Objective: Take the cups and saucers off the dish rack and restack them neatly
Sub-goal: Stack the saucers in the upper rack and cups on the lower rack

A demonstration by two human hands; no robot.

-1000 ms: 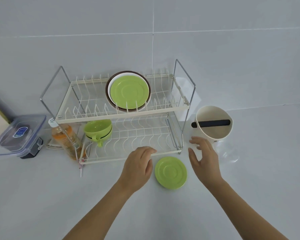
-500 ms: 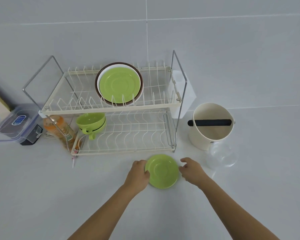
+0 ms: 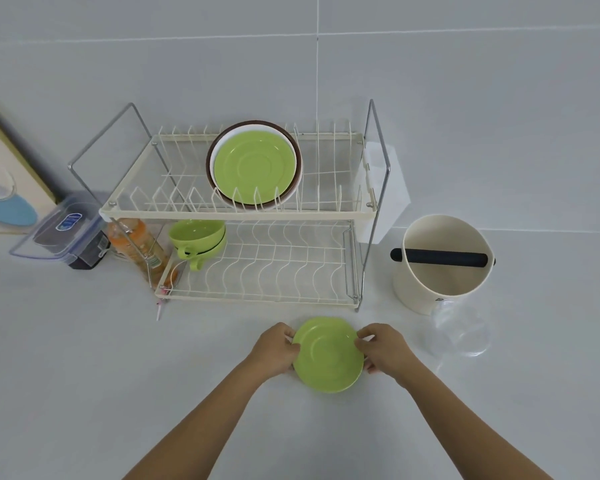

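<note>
1. The two-tier cream wire dish rack (image 3: 243,213) stands against the wall. Reaching in could nudge its light frame.
2. A round green saucer (image 3: 255,167) leans upright in the top tier in front of larger plates. Lifting it carelessly could tip those plates.
3. Two stacked green cups (image 3: 197,237) sit in the lower tier's left end. Their handles could snag the wires.
4. Another green saucer (image 3: 328,353) lies on the counter before the rack.
5. The left hand (image 3: 277,348) and right hand (image 3: 381,346) pinch its opposite rims. An uneven lift could let it slip.

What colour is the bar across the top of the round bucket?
Black. The bar spans the cream round bucket beside the rack, seen in the head view.
</note>
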